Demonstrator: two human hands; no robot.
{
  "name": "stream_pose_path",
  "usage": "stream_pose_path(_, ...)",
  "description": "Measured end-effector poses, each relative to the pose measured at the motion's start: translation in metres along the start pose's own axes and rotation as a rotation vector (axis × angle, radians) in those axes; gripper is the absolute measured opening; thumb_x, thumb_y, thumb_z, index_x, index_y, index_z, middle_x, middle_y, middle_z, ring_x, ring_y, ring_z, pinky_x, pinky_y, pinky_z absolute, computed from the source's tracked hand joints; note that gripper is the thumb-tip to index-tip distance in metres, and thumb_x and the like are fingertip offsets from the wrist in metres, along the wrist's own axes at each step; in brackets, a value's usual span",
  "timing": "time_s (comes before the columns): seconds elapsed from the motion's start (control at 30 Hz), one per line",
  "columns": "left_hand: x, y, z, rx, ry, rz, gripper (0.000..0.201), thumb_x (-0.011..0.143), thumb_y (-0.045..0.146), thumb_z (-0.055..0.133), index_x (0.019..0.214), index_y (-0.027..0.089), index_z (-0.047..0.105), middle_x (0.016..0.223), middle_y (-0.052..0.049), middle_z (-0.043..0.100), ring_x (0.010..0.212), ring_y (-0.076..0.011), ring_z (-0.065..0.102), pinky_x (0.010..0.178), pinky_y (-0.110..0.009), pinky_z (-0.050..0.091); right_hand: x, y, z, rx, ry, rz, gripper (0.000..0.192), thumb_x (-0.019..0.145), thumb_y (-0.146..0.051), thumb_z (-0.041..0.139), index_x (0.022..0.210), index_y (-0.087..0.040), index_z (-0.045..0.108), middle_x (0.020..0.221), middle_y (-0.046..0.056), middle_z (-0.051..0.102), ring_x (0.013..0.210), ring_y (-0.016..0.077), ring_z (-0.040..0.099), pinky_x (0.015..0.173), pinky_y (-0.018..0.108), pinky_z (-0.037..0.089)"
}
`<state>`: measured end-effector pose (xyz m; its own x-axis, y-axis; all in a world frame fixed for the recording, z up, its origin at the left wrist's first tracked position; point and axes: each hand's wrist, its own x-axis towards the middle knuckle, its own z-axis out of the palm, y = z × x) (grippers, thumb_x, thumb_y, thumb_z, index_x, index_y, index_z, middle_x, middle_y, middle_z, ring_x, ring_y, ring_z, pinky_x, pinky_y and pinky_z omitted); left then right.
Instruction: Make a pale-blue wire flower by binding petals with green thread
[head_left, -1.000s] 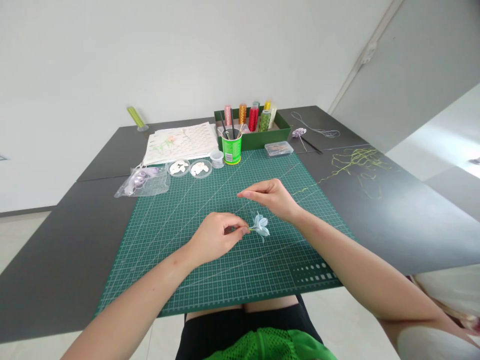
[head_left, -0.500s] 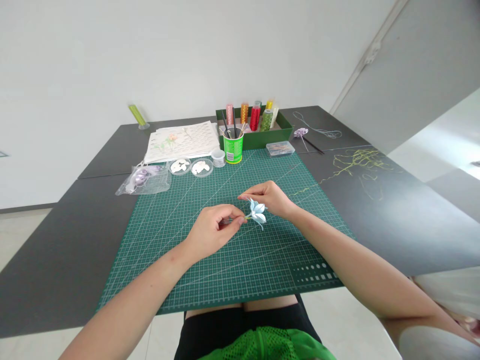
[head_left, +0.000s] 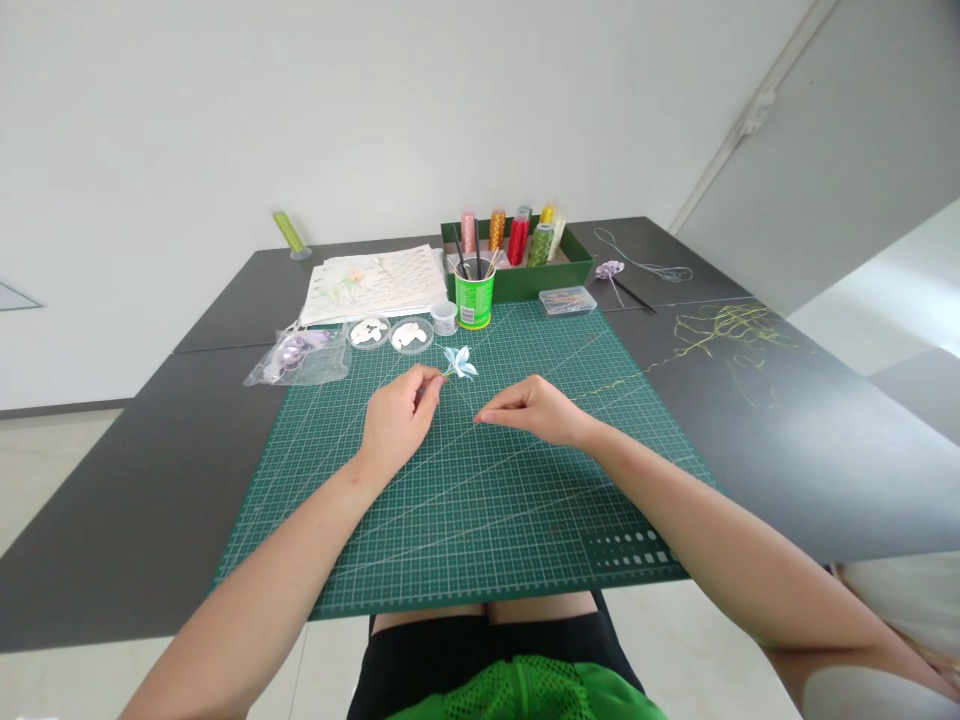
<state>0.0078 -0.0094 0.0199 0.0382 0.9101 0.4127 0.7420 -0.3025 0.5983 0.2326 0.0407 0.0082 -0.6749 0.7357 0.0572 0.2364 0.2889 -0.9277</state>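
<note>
Down at the bottom of the frame there's just a green cutting mat (head_left: 480,520). Mid-frame, the right hand (head_left: 536,412) has its fingertips pinched together, maybe on a thread, can't really tell. Just left of it, the left hand (head_left: 397,420) pinches the stem of a little pale blue flower (head_left: 459,362). Further up sits a green cup (head_left: 474,298).

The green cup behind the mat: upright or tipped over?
Upright. The green cup stands on its base at the cutting mat's far edge, sticks poking from its open top.
</note>
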Motion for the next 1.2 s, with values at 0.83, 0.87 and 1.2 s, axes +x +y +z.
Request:
stream_pose_path(0.83,0.001,0.0,0.0,-0.447,0.099,-0.185,0.017,0.093,0.03,0.057,0.09,0.018,0.069,0.06,0.004,0.056,0.051,-0.0094,0.044,0.051,-0.022,0.036,0.003,0.015,-0.011,-0.608,0.673,0.156,0.016,0.091,-0.034,0.053,0.098,-0.02,0.056,0.106,0.012,0.068,0.101,0.0297,0.062,0.098,0.055,0.042)
stream_pose_path(0.87,0.001,0.002,0.0,-0.441,0.094,-0.177,0.017,0.093,0.03,0.057,0.09,0.017,0.069,0.06,0.004,0.056,0.051,-0.0095,0.045,0.052,-0.022,0.036,0.002,0.014,-0.009,-0.666,0.685,0.092,0.019,0.092,-0.031,0.051,0.106,-0.02,0.057,0.121,0.015,0.066,0.115,0.0328,0.058,0.107,0.061,0.035)
stream_pose_path(1.2,-0.008,0.013,0.007,-0.47,0.014,-0.168,0.017,0.092,0.03,0.058,0.091,0.018,0.069,0.062,0.003,0.062,0.055,-0.0114,0.054,0.056,-0.023,0.043,-0.005,-0.009,0.044,0.21,0.157,-0.101,0.03,0.095,-0.032,0.055,0.12,-0.021,0.067,0.093,0.005,0.073,0.09,0.0183,0.071,0.091,0.038,0.055)
